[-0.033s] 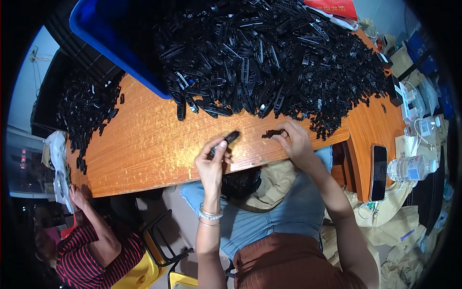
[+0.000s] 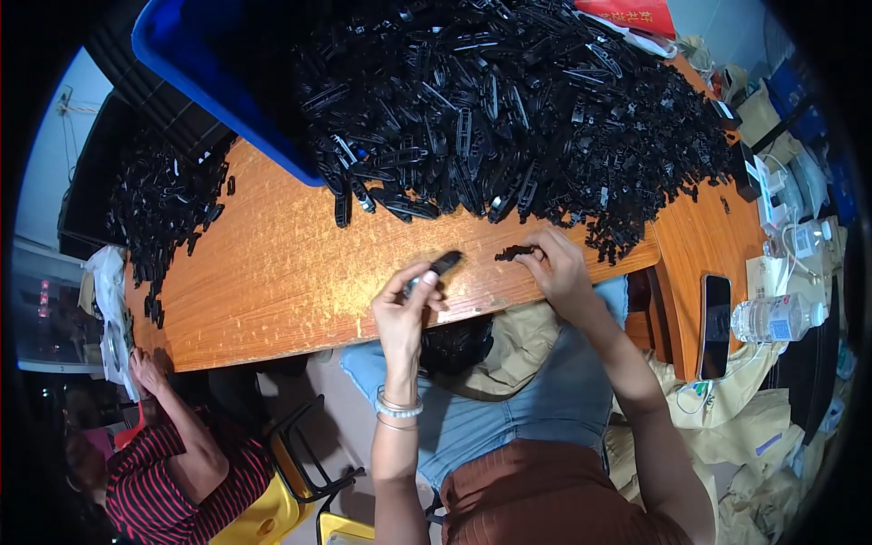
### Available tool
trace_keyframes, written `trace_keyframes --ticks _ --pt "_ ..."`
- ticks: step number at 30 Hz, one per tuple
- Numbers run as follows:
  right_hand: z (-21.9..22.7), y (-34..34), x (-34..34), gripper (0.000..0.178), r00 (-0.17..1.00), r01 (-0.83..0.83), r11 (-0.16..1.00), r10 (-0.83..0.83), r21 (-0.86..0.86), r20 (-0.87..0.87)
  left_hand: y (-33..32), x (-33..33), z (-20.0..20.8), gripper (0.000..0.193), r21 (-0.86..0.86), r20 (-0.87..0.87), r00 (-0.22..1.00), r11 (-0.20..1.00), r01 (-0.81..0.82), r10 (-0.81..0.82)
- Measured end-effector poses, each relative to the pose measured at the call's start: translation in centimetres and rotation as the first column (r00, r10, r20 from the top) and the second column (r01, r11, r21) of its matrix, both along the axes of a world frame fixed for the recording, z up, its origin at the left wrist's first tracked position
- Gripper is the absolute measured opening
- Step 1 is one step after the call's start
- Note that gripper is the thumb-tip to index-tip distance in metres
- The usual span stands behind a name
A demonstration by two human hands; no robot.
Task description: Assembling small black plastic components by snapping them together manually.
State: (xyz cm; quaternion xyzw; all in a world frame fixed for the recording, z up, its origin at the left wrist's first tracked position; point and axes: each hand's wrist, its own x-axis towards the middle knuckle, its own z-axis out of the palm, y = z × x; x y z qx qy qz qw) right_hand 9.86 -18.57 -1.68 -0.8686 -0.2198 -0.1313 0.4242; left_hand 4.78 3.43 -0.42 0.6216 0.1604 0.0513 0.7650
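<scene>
My left hand (image 2: 402, 307) is closed around a long black plastic part (image 2: 446, 262), pinched between thumb and fingers near the table's front edge. The part's tip points up and to the right. To its right, my right hand (image 2: 558, 271) grips a small jagged black plastic piece (image 2: 512, 253) at its fingertips; whether this is one piece or a few joined ones, I cannot tell. The two parts are apart, both over the wooden table (image 2: 272, 263). Beyond my hands lies a big heap of long black plastic parts (image 2: 463, 136), with smaller black pieces (image 2: 627, 173) heaped at its right.
A blue bin (image 2: 218, 104) leans at the far left of the heap. Another black pile (image 2: 168, 195) lies on the left, near a co-worker's hand (image 2: 148, 371). On the right are a phone (image 2: 715, 325) and a plastic bottle (image 2: 772, 318).
My left hand has shifted slightly to the right with the long black part, toward the right hand. My right hand has hardly moved.
</scene>
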Motion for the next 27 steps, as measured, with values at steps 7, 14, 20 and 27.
trace_keyframes --ticks 7,14,20,27 --pt "1.5 1.1 -2.4 0.017 0.952 -0.078 0.990 0.038 0.121 0.302 -1.6 -2.7 0.5 0.027 -0.002 0.107 0.979 0.985 0.173 -0.172" --pt "5.4 1.4 -4.4 0.019 0.963 -0.226 0.959 0.192 0.173 0.189 -1.9 -3.7 2.1 0.025 0.023 0.184 0.958 0.975 0.220 -0.220" --pt "5.5 2.7 -4.9 0.017 0.964 -0.261 0.916 0.230 0.305 0.136 -2.2 -4.3 3.2 0.024 0.082 0.105 0.958 0.962 0.259 -0.267" --pt "5.0 3.1 -5.9 0.014 0.979 -0.201 0.936 0.181 0.289 0.092 -2.4 -4.8 3.2 0.025 -0.038 0.120 0.958 0.963 0.266 -0.260"
